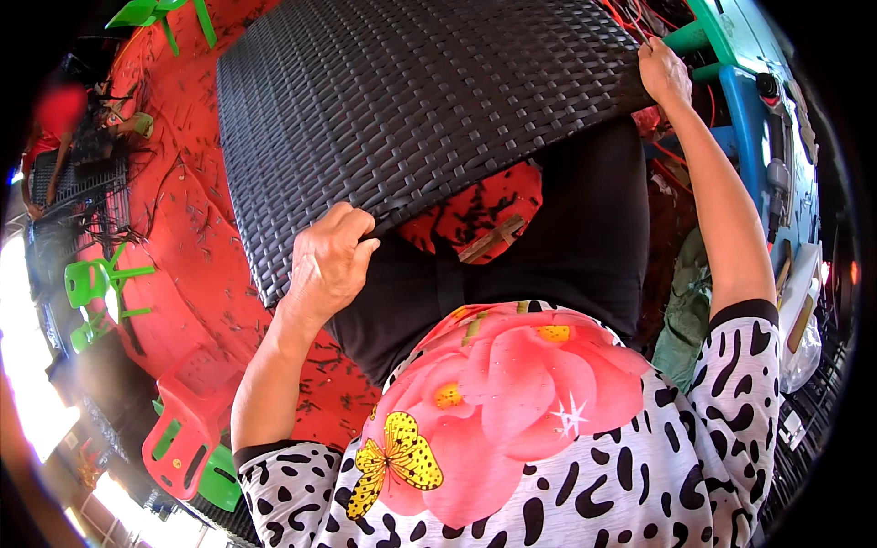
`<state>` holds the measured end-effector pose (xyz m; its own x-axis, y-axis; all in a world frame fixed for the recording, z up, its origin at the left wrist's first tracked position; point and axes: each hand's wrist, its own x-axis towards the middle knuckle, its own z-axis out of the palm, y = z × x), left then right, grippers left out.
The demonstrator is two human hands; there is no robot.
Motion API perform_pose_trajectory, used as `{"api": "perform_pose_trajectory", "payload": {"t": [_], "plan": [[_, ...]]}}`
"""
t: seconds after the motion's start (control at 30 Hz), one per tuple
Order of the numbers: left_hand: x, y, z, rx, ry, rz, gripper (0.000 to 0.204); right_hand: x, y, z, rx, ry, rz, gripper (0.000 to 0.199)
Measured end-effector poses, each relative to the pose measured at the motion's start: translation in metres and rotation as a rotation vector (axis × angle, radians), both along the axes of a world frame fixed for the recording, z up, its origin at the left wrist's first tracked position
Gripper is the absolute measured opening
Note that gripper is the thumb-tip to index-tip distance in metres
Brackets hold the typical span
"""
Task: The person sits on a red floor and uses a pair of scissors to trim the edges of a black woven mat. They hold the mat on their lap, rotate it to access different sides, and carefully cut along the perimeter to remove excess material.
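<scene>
A pink chair (195, 409) stands on red floor (187, 265).

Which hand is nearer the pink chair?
Left. The left hand is on the near edge of the woven panel, above and right of the pink chair; the right hand is at the panel's right corner, much farther.

Bare forearms (722, 205) extended apart, left hand (329, 260) clenched, right hand (665, 75) gripping farther forward
</scene>
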<state>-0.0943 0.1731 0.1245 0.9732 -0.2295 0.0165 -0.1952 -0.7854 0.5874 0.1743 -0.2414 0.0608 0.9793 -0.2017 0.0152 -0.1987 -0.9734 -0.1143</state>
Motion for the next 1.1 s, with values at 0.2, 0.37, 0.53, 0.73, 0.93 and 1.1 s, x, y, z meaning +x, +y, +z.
{"api": "perform_pose_trajectory", "payload": {"t": [0.2,0.37,0.53,0.73,0.93,1.1], "plan": [[-0.002,-0.017,0.007,0.023,0.094,0.149,0.030,0.004,-0.001,0.000,-0.018,-0.017,0.031,0.037],[-0.001,-0.008,-0.010,0.087,-0.034,0.047,0.028,0.001,0.004,0.000,-0.009,-0.046,0.038,0.037],[0.000,-0.003,-0.014,-0.054,-0.069,0.052,0.024,0.005,-0.004,-0.006,-0.014,-0.065,0.053,0.035],[-0.003,-0.006,-0.013,-0.130,0.017,0.179,0.022,0.001,-0.018,-0.010,0.140,-0.251,0.058,0.032],[-0.009,-0.011,-0.014,-0.042,-0.147,0.166,0.023,-0.037,-0.031,0.027,0.347,-0.492,0.148,0.023],[-0.010,-0.011,-0.016,0.032,-0.222,0.129,0.023,-0.106,0.023,0.069,0.337,-0.096,0.842,0.030]]}}
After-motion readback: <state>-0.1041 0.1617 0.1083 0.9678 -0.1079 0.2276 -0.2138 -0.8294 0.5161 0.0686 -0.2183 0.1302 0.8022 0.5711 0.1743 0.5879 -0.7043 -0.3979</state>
